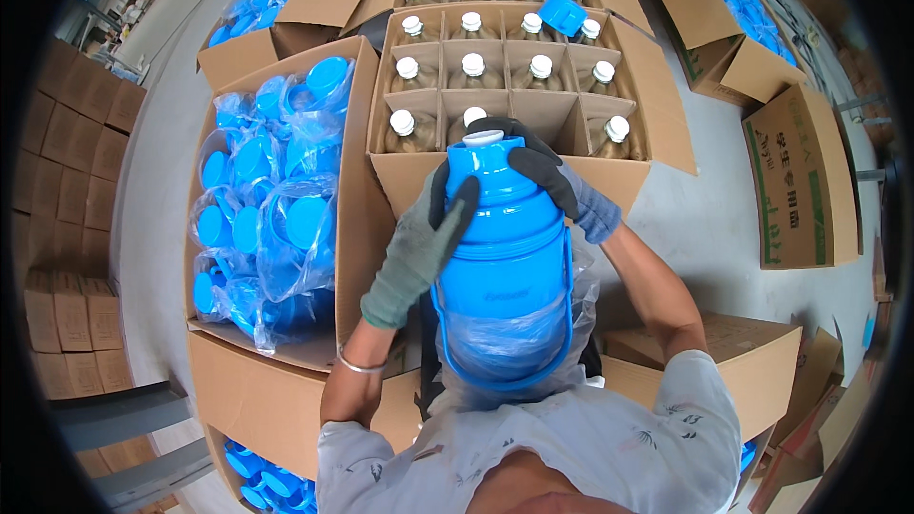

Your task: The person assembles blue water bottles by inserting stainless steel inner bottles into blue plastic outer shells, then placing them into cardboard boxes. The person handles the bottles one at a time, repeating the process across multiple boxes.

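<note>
A blue plastic thermos flask (505, 266) stands upright against my body, with a blue carrying handle (495, 385) hanging down its front and clear plastic film round its lower part. A white cap (483, 138) shows in its open neck. My left hand (424, 238), in a grey-green glove with dark fingers, presses on the flask's left side near the shoulder. On the right of the neck, my right hand (543, 171), in a grey and black glove, curls its fingers over the rim. Both hands grip the flask between them. Its base is hidden.
Ahead stands a divided carton (419, 167) of glass bottles with white caps (541, 67); a blue cup-like lid (562, 14) lies on them. To the left, a carton (357, 190) holds bagged blue flask parts (252, 157). More cartons (804, 181) stand right and behind.
</note>
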`<state>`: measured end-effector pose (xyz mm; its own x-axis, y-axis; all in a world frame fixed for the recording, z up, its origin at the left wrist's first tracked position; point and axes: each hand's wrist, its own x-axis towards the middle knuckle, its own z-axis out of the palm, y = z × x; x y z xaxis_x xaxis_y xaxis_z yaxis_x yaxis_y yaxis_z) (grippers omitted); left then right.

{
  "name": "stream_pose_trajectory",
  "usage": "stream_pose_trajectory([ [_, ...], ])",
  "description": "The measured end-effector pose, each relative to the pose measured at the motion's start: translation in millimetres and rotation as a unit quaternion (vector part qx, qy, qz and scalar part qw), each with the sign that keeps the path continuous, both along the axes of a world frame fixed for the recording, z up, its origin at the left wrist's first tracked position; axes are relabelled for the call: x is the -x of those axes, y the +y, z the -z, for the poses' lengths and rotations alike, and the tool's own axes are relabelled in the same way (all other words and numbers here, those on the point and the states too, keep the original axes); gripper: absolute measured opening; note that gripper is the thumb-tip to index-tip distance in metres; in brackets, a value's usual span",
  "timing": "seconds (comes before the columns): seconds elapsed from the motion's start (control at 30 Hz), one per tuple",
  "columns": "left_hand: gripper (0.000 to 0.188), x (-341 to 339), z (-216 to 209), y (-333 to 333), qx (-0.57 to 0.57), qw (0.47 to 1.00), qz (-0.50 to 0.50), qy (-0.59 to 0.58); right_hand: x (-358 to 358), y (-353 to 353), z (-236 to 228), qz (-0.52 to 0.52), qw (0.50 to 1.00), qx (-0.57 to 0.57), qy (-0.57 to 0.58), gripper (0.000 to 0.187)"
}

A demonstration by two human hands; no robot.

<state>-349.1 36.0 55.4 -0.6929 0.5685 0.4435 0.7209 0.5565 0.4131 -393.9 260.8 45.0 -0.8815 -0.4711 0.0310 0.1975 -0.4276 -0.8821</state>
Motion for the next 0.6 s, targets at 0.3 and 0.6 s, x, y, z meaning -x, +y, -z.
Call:
stream_pose_trajectory([
  [0.3, 0.049, 1, 3, -18, -0.173, 0.937, -0.019, -0.304, -12, -10, -20, 0.073, 0.983, -0.162, 0.044, 0.059],
  [0.6, 0.054, 35, 49, 24, -0.433, 0.767, 0.117, -0.459, -57, 24, -85, 0.136, 0.930, -0.303, 0.155, 0.060],
])
